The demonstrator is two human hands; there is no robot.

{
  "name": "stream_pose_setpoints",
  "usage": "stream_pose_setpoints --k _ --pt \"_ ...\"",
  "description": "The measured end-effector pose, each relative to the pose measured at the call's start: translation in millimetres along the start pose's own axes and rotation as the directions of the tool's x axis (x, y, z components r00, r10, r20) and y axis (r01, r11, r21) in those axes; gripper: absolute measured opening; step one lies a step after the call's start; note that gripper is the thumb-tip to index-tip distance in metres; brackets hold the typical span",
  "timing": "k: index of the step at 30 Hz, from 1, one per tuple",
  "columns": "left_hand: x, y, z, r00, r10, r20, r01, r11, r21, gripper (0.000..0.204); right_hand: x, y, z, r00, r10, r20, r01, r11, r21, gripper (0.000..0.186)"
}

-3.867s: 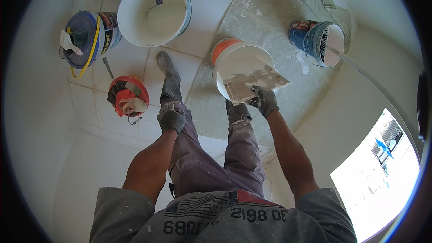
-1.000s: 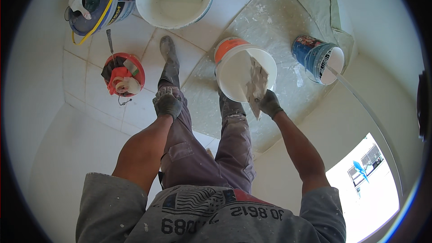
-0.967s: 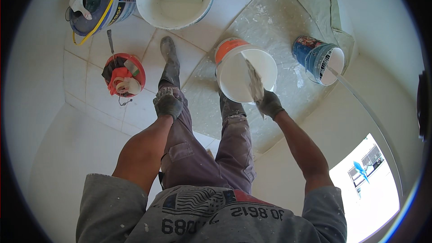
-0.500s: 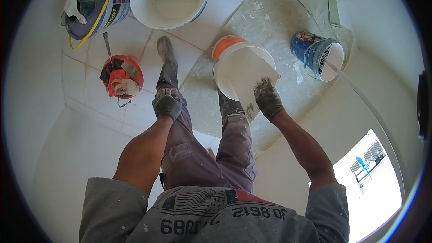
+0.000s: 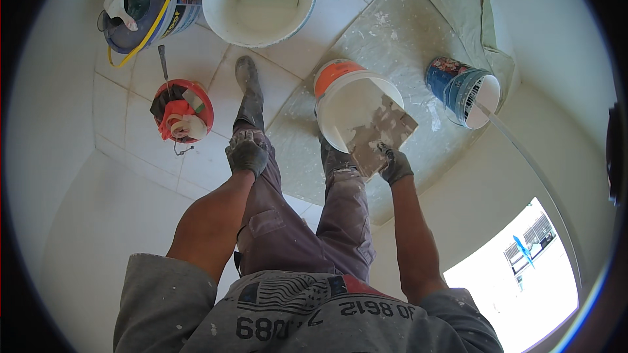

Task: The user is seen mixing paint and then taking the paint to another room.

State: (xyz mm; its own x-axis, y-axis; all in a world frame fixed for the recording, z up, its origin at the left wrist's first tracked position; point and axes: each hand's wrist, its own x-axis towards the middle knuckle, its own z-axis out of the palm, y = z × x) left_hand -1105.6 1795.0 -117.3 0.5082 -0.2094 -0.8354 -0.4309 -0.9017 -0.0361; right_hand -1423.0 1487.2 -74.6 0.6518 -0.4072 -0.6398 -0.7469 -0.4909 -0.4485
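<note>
In my gloved right hand (image 5: pixel 395 166) is a flat rectangular board (image 5: pixel 390 124), gripped at its near right edge. Brownish-grey patches and white smears cover the face turned up. The board lies tilted over the rim of a white bucket (image 5: pixel 340 95) with an orange band, hiding part of its inside. My left hand (image 5: pixel 248 155), also gloved, rests on my left knee with its fingers curled over it.
A large white tub (image 5: pixel 307 10) holds pale liquid and a tool. Left stand a blue-lidded bucket (image 5: pixel 140 0) and a red bucket (image 5: pixel 208 101) of tools. A blue paint bucket (image 5: pixel 451 85) with a long pole (image 5: pixel 523 140) stands right, on a drop sheet (image 5: pixel 386 33).
The board has been flipped from its pale face to the patchy brownish one. My right hand has shifted from on top of it to its near edge. My left hand stays on the knee.
</note>
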Motion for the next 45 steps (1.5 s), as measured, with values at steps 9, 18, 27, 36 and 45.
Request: stream_pose_setpoints --k 9,18,27,36,45 --pt "1.9 6.8 -11.3 1.0 0.016 0.02 -0.016 1.0 -0.007 0.067 -124.8 -70.1 -51.0 0.797 0.593 0.115 -0.297 0.218 0.93 0.038" --pt "6.5 -0.1 -7.5 0.999 0.016 -0.034 -0.013 0.997 0.077 0.061 -165.2 -123.6 -168.8 0.959 0.273 0.069 -0.281 0.947 0.159 0.043" --pt "0.6 -2.4 -15.5 0.999 0.033 -0.031 -0.03 0.996 0.081 0.059 -93.1 -52.5 -103.0 0.798 0.492 0.349 -0.536 0.315 0.783 0.046" --pt "3.4 8.0 -2.6 0.999 0.036 -0.038 -0.035 0.999 0.03 0.065 -17.2 88.7 -10.8 0.982 0.058 0.177 -0.063 0.998 0.018 0.057" --pt "6.8 -28.8 -26.4 0.996 -0.042 0.076 0.047 0.997 -0.063 0.068 63.2 -161.1 -50.3 0.643 0.24 -0.727 -0.326 0.945 0.024 0.05"
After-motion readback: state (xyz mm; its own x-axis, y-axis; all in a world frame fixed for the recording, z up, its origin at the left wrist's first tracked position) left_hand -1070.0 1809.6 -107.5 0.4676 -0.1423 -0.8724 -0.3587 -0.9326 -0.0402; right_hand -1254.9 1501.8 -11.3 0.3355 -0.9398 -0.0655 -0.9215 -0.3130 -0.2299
